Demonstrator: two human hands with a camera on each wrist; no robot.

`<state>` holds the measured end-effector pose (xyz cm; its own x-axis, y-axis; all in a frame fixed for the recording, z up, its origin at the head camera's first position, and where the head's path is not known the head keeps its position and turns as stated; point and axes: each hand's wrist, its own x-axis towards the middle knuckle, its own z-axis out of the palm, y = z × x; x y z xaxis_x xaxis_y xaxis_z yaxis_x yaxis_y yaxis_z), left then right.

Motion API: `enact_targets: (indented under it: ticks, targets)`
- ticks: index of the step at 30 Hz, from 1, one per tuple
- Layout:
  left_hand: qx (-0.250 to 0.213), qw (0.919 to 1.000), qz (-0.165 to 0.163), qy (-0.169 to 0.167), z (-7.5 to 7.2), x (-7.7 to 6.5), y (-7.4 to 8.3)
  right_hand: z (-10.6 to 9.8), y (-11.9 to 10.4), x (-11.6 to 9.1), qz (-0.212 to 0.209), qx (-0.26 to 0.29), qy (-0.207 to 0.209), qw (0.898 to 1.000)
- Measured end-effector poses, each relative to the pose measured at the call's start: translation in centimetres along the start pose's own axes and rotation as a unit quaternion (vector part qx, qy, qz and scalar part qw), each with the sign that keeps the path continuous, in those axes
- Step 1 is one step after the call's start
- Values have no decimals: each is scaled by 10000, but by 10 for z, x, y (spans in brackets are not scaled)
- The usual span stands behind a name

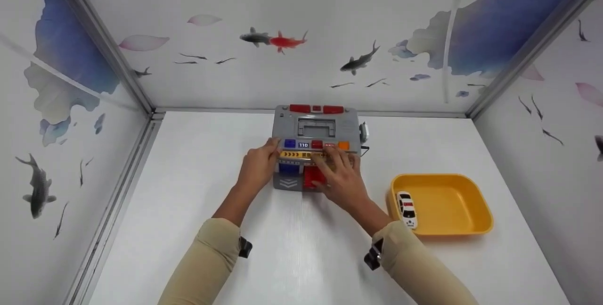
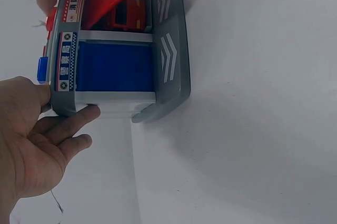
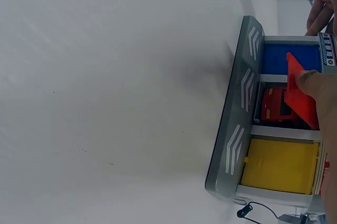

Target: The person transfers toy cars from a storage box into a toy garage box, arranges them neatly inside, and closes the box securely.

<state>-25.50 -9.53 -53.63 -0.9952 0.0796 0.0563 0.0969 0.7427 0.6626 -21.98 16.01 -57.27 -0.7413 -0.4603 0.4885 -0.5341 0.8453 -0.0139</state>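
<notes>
A grey toy garage [image 1: 288, 126] stands at the back of the white table. It has a blue door [image 2: 116, 67], a yellow door [image 3: 279, 165] and a raised red door [image 3: 301, 100]. Behind the red door sits a red toy vehicle [image 3: 276, 104], partly hidden. My left hand [image 1: 258, 166] grips the garage's front left corner, thumb and fingers on either side of the roof edge. My right hand [image 1: 343, 181] lies over the right half of the roof front, fingers on the button row, while its thumb touches the red door.
A yellow tray [image 1: 471, 229] lies to the right on the table, with a white toy car [image 1: 406, 209] leaning at its left wall. Printed wall panels [image 1: 325, 12] enclose the table at the back and sides. A small corded handset [image 1: 364, 133] hangs on the garage's right side.
</notes>
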Motion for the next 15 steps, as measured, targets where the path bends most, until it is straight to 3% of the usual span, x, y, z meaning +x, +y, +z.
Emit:
enact_targets:
  ticks: [15]
  targets:
    - [17, 10000, 72, 54, -1, -1, 0, 18, -3, 4, 97, -52, 10, 9999]
